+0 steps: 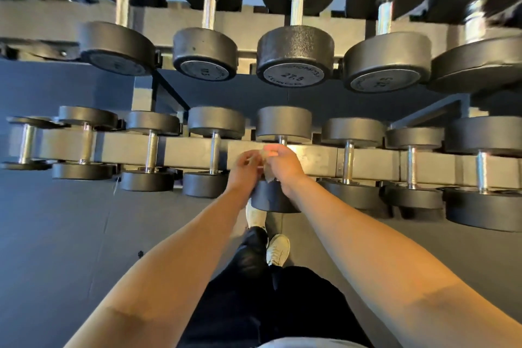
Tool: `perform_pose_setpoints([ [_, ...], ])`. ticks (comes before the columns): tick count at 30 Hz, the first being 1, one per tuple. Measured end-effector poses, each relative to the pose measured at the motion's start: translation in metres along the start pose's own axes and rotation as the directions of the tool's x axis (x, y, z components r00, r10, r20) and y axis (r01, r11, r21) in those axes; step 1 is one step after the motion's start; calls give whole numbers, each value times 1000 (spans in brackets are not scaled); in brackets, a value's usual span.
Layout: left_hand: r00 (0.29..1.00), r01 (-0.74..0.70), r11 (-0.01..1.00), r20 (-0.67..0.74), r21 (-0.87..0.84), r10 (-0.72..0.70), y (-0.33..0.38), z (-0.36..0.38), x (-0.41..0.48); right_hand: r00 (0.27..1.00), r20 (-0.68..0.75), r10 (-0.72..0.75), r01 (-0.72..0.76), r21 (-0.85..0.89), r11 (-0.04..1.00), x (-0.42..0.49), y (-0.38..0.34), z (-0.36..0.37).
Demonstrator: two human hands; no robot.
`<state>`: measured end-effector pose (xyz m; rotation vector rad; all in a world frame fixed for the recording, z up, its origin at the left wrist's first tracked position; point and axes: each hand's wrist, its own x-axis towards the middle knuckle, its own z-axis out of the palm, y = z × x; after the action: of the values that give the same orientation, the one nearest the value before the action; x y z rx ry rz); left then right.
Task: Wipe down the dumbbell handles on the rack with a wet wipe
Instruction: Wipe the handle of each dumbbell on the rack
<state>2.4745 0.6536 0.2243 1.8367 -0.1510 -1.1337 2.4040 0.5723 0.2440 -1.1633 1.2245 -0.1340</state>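
A two-tier rack point(316, 159) holds several black dumbbells with chrome handles. My left hand point(245, 167) and my right hand point(283, 164) meet over the middle dumbbell point(273, 197) of the lower row. Between their fingers is a small pale wet wipe point(266, 155), pinched by both hands. The hands cover most of that dumbbell's handle; only a short chrome stub point(282, 139) shows above them. The neighbouring handle point(214, 153) stands just left of my left hand, untouched.
The upper tier carries larger dumbbells, one marked 27.5 point(293, 75), overhanging the lower row. My legs in dark shorts and white shoes point(278, 249) stand on the grey rubber floor point(70, 234) close to the rack's front.
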Motion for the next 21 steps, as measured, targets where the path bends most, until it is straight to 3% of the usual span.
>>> perform_pose_setpoints([
  [3,998,18,996,-54,-88,-22,17,-16,-18,996,17,-87,88,-34,996,-22,-20,14],
  [7,991,-37,992,-131,-119,21,36,-40,-37,996,-36,-81,84,84,993,-43,-36,35],
  [10,990,-74,991,-130,-111,60,37,-65,-41,979,-104,-174,167,-70,983,-54,-43,47],
  [12,990,-76,986,-125,-149,58,34,-80,-34,975,-68,-212,199,-160,967,-59,-47,56],
  [16,992,-72,974,-122,-215,46,57,-102,-49,989,34,-142,146,-167,975,-64,-61,78],
  [21,987,-97,970,-145,-221,66,70,-141,-34,989,26,-143,145,-97,985,-65,-86,118],
])
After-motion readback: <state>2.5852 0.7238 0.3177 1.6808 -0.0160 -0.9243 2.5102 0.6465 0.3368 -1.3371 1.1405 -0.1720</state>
